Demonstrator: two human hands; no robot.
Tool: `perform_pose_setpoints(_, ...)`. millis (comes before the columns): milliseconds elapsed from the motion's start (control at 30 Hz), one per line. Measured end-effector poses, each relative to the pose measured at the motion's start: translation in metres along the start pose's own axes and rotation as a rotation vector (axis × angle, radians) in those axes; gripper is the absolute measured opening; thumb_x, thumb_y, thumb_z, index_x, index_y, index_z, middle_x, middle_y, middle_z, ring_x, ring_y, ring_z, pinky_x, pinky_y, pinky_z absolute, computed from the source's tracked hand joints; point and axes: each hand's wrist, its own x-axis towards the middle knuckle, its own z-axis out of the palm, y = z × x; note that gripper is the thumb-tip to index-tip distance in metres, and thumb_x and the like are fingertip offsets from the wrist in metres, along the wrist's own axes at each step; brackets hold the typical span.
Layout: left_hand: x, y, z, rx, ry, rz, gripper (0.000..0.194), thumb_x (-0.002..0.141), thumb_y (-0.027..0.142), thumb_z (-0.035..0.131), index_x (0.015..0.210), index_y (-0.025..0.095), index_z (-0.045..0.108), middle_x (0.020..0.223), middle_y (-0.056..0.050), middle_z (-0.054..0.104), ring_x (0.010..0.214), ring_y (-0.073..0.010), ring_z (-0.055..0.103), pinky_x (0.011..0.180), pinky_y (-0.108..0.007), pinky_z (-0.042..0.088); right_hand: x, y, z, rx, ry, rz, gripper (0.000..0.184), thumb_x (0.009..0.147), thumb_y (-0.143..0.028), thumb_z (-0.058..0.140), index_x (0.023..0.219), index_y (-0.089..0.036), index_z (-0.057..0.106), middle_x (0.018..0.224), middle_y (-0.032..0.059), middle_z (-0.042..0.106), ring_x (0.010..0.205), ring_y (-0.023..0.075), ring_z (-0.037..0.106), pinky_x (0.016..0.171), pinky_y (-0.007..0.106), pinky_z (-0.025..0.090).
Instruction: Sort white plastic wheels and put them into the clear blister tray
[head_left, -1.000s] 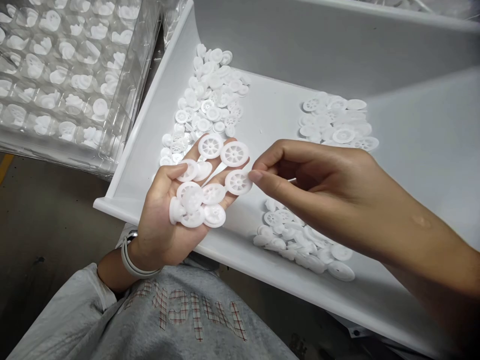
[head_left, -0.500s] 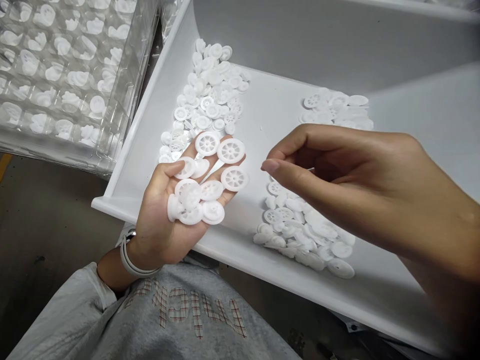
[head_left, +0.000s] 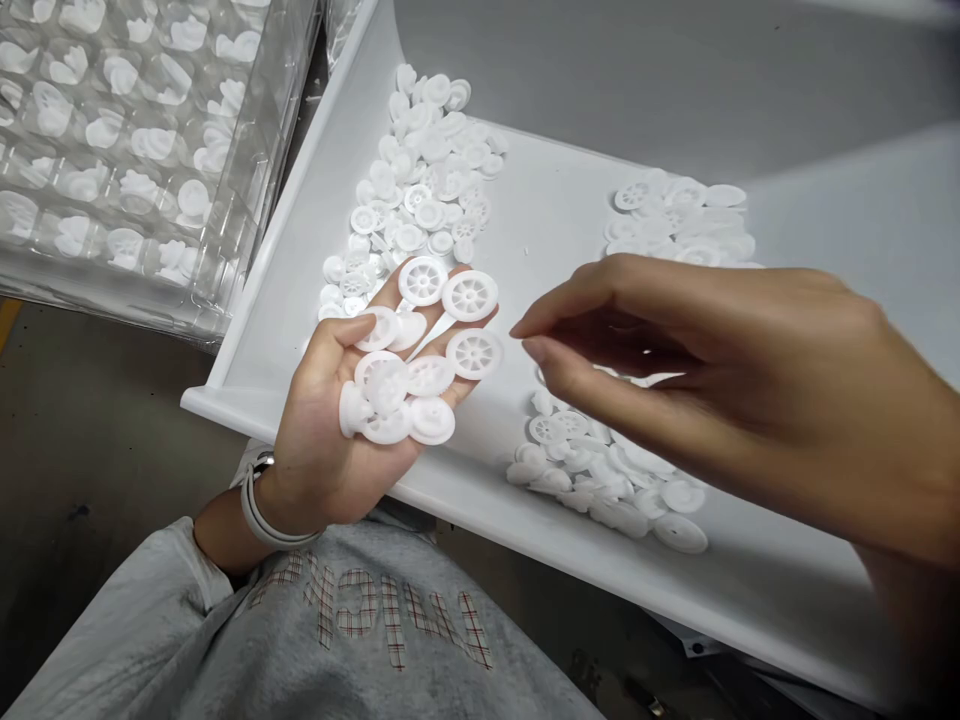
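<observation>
Palm up, my left hand (head_left: 319,455) holds several white plastic spoked wheels (head_left: 474,353). They lie spread over its palm and fingers, and the thumb rests on one. To the right, my right hand (head_left: 720,390) hovers over the tray, thumb and index tips a little apart and nothing visible between them. Its other fingers are mostly hidden. Beneath it is a pile of similar white wheels (head_left: 592,460), partly covered by the hand. Smaller white wheels (head_left: 427,190) make a long pile beyond my left hand.
All the piles lie in a wide white tray (head_left: 555,210) with raised sides. Another wheel pile (head_left: 679,215) sits toward its back right. At the left stands a clear plastic tray (head_left: 229,205) whose pockets hold white parts. Dark floor (head_left: 97,480) shows below.
My right thumb and index finger have parted slightly, and that hand has shifted a little left at its fingertips. My left hand has barely moved and keeps the wheels.
</observation>
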Motion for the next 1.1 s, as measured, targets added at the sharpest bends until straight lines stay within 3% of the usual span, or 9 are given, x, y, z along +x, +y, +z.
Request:
perform_pose_setpoints(100, 0.000, -0.003, 0.001, 0.012, -0.013, -0.052, 0.046, 0.092, 0.027, 0.041, 0.136, 0.025, 0.054, 0.124, -0.002, 0.068, 0.130, -0.0221, 0.057, 0.116, -0.042, 0.042, 0.000, -0.003, 0.002, -0.154, 0.076, -0.116, 0.004, 0.095, -0.022, 0.055, 0.092, -0.022, 0.057, 0.076, 0.0009, 0.058, 0.066, 0.0112, 0.051, 0.061, 0.028, 0.041)
perform_pose_setpoints(233, -0.001, -0.006, 0.000, 0.023, -0.035, -0.208, 0.046, 0.092, 0.032, 0.043, 0.135, 0.023, 0.055, 0.127, -0.004, 0.067, 0.128, -0.0239, 0.059, 0.115, -0.043, 0.043, 0.003, -0.005, 0.006, -0.203, 0.077, -0.205, 0.009, 0.094, -0.024, 0.059, 0.098, -0.027, 0.066, 0.091, 0.0044, 0.060, 0.078, 0.0168, 0.054, 0.068, 0.033, 0.042)
perform_pose_setpoints(567, -0.002, -0.004, -0.003, 0.056, -0.129, -0.235, 0.056, 0.092, 0.033, 0.041, 0.147, 0.024, 0.043, 0.125, -0.007, 0.067, 0.118, -0.0240, 0.064, 0.107, -0.042, 0.049, 0.003, 0.000, 0.015, -0.361, 0.175, -0.377, 0.007, 0.091, -0.018, 0.060, 0.097, -0.021, 0.058, 0.094, 0.0050, 0.055, 0.079, 0.0158, 0.052, 0.066, 0.033, 0.047)
perform_pose_setpoints(867, -0.003, -0.003, -0.004, 0.050, -0.166, -0.228, 0.056, 0.092, 0.030, 0.038, 0.148, 0.023, 0.042, 0.118, -0.007, 0.069, 0.119, -0.0251, 0.063, 0.105, -0.042, 0.049, 0.004, -0.003, 0.018, -0.355, 0.245, -0.273, 0.011, 0.088, -0.013, 0.059, 0.088, -0.023, 0.052, 0.093, 0.0047, 0.049, 0.081, 0.0182, 0.053, 0.067, 0.036, 0.045)
perform_pose_setpoints(1100, -0.002, -0.004, -0.004, 0.026, -0.163, -0.237, 0.053, 0.092, 0.029, 0.039, 0.143, 0.020, 0.049, 0.112, -0.007, 0.070, 0.115, -0.0235, 0.065, 0.100, -0.037, 0.052, 0.004, -0.002, 0.015, -0.368, 0.172, -0.350, 0.011, 0.091, -0.022, 0.058, 0.102, -0.021, 0.055, 0.099, 0.0093, 0.051, 0.087, 0.0231, 0.053, 0.070, 0.042, 0.047)
